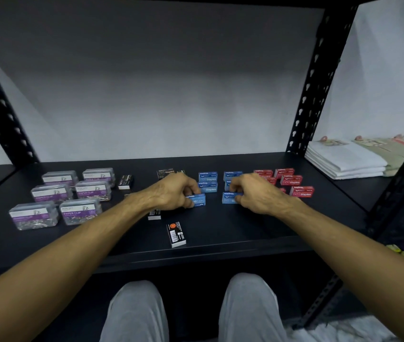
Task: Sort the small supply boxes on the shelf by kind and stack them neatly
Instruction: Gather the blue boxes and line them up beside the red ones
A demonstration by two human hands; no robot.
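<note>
The left hand (173, 191) curls its fingers over the near end of a blue staples box (198, 200) that lies flat on the black shelf (220, 233), thumb tucked at the box's near side, so the box is held. Just beside it to the right, apart by a strip of bare shelf, the right hand (252, 193) pinches a second blue staples box (229, 198) at its right end, fingers bent over the top.

Just beyond the left hand's box stand two more blue boxes (208, 181), one behind the other in a column; beyond the right hand's box another blue pair (232, 175) is partly hidden by the knuckles. To the right of the right hand sit the red staples boxes (291, 180), grouped close together, some covered by the hand.

Left of the left hand's wrist lies a black staples box (126, 181), and another black one (169, 173) stands just beyond that hand. Nearer than both grips, a black box with a barcode label (176, 234) lies face down, alone on the shelf; one more black box (154, 215) peeks from under the left forearm.

Far to the left of the grips are six clear paper clip boxes (80, 211) with purple labels, set in two columns.

Beyond the shelf's right post (319, 77), folded white cloths (344, 160) lie stacked.
</note>
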